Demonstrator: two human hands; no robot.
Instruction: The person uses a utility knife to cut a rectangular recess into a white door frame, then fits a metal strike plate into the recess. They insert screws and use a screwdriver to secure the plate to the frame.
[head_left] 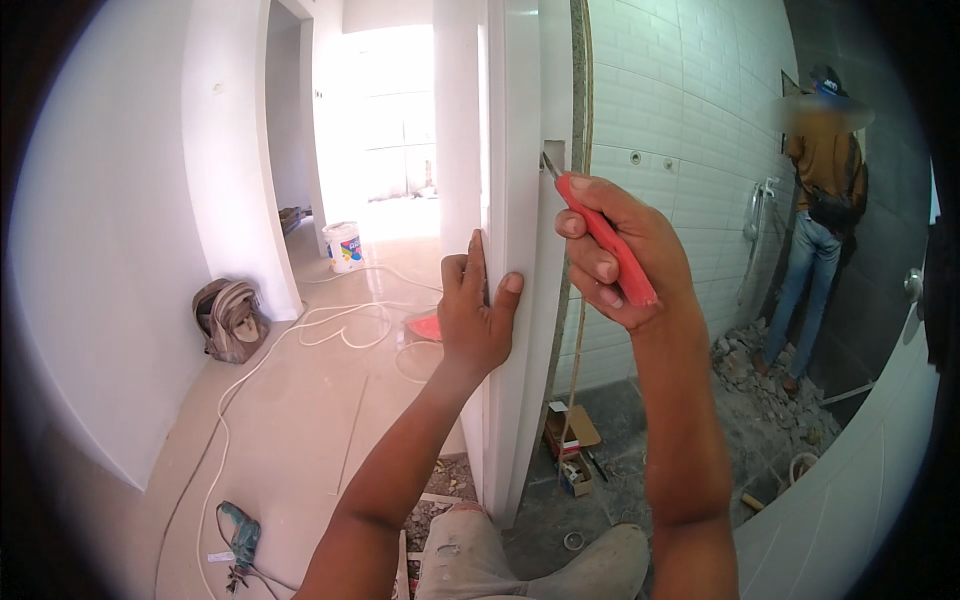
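My right hand (615, 255) grips a red-handled chisel (610, 245), its metal tip set in a small rectangular notch (553, 155) cut into the edge of a white door frame (520, 200). My left hand (478, 315) clasps the frame's edge lower down, fingers wrapped round it, thumb on the near face. Both forearms rise from the lower edge of the view.
A person (820, 220) stands at the far right by a dark wall, over rubble (770, 390). A backpack (230, 320), a white bucket (343, 246), a white cable (300, 335) and a green power drill (238, 540) lie on the floor at left. A small cardboard box (570, 440) sits at the frame's base.
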